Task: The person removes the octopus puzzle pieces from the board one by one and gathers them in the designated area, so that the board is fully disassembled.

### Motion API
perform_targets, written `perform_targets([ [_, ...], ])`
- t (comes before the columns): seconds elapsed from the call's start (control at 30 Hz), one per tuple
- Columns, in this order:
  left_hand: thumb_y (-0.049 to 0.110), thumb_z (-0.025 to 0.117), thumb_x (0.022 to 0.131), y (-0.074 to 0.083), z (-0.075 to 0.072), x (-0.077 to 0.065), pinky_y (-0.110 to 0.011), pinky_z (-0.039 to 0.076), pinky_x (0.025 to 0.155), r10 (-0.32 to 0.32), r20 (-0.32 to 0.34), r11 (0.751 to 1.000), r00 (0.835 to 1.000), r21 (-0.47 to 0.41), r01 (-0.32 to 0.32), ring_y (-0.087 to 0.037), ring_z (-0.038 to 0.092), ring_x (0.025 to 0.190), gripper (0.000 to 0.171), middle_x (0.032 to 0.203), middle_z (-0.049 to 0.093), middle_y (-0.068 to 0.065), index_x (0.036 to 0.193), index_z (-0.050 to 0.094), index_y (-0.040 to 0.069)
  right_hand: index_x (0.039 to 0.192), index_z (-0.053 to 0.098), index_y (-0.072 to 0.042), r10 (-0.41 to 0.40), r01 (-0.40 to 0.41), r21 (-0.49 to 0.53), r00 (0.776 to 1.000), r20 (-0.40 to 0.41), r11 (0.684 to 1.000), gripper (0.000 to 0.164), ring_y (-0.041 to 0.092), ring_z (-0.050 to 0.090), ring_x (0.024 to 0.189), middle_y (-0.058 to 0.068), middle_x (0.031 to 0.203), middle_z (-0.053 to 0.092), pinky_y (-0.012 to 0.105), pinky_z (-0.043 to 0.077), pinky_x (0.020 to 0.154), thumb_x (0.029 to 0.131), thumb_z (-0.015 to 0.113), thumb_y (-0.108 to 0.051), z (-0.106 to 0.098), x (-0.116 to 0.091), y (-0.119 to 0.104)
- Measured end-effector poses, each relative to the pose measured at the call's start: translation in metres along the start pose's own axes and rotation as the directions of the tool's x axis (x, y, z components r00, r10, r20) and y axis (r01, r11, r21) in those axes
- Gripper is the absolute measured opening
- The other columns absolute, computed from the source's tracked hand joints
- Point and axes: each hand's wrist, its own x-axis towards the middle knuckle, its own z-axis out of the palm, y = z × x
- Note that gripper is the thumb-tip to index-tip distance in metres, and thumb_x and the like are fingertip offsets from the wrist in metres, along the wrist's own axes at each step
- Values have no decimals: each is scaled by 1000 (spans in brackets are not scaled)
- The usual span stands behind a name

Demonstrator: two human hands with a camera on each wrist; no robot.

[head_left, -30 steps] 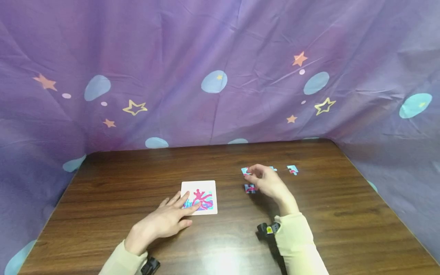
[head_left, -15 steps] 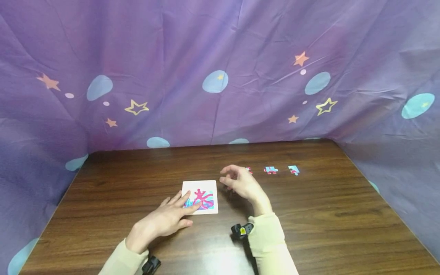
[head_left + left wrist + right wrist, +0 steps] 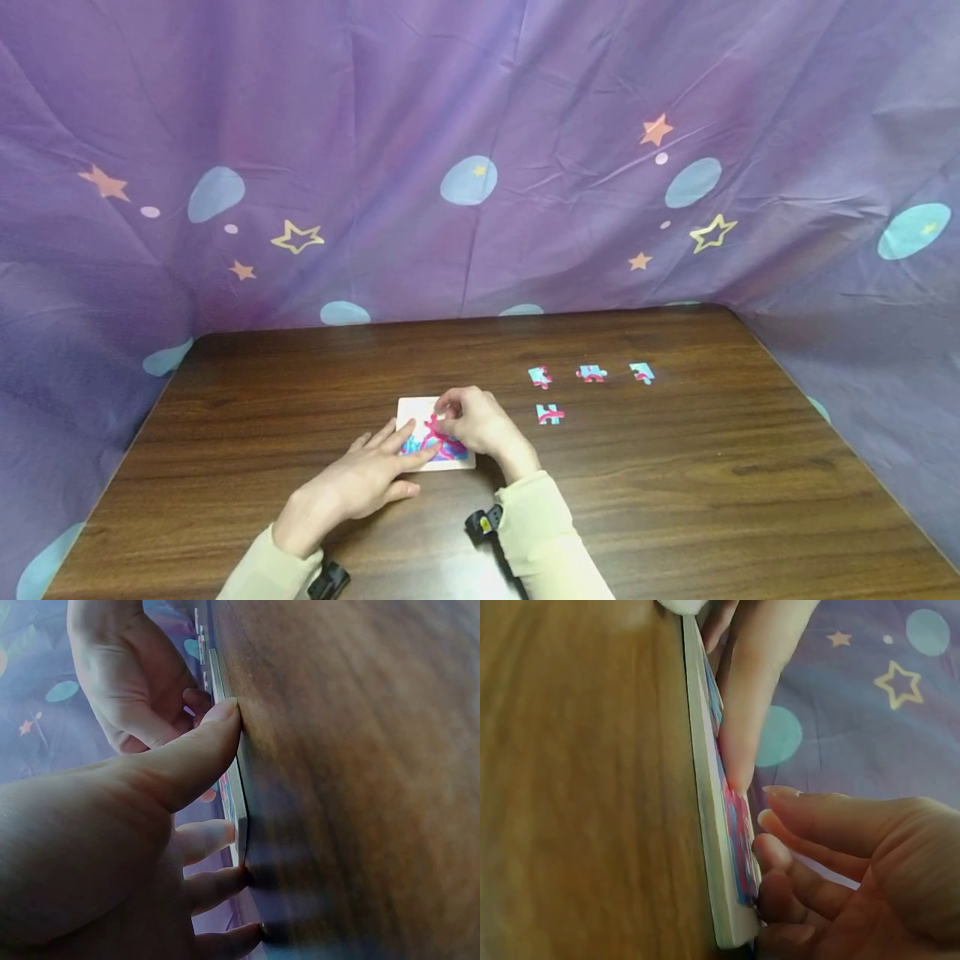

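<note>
A square white puzzle board (image 3: 412, 408) with a partly filled pink, blue and purple picture lies on the table. My left hand (image 3: 356, 483) rests on its left side with fingers spread, the index fingertip on the picture. In the left wrist view the thumb (image 3: 202, 750) lies by the board's near edge. My right hand (image 3: 480, 425) is over the board's right side, its thumb and fingers bent and drawn together at the picture. The right wrist view shows those fingertips (image 3: 772, 851) close against the board; whether a piece is between them cannot be made out.
Loose jigsaw pieces lie right of the board: three in a back row, including a middle piece (image 3: 591, 373) and a right piece (image 3: 641, 372), and one nearer piece (image 3: 550, 414). A purple patterned cloth (image 3: 480, 250) hangs behind the brown table (image 3: 675, 500).
My right hand has moved left from above the loose pieces to the board, uncovering the pieces beneath it. The left hand has stayed on the board.
</note>
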Motion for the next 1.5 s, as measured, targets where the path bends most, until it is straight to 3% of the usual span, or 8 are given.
perform_targets([
  [0.47,32,60,97,-1,1,1,-70,26,105,-2,-5,1000,1000,7,2,-50,22,139,51,154,28,-26,144,51,17,96,71,-10,31,-29,-84,999,18,996,21,8,50,63,-7,70,56,25,44,61,78,79,-14,6,1,-5],
  [0.73,32,60,97,0,1,1,-70,25,105,-4,-2,1000,1000,6,4,-49,22,140,50,154,28,-26,144,51,18,99,66,-15,42,-37,-133,998,36,990,26,12,52,71,-5,79,57,30,45,67,77,81,-18,7,3,-4],
  [0.97,33,59,97,0,1,2,-70,26,105,-4,5,1000,1000,15,4,-49,23,140,50,154,28,-25,144,51,18,98,65,-12,23,-23,-4,1000,13,1000,25,11,53,68,-4,77,59,29,46,65,76,78,-8,6,1,1],
  [1.2,33,60,97,1,0,2,-70,26,105,-1,7,1000,1000,11,1,-50,23,139,50,154,28,-26,143,52,17,89,66,-7,-1,-1,141,1000,12,990,15,10,53,64,-2,71,59,26,46,59,77,70,1,3,1,2],
  [1.5,33,60,97,-1,1,1,-70,25,105,-8,7,1000,1000,6,8,-50,23,139,49,154,27,-26,143,52,17,82,69,-8,6,-13,238,999,32,971,6,10,55,65,-4,69,60,27,47,65,84,74,-9,2,2,3],
])
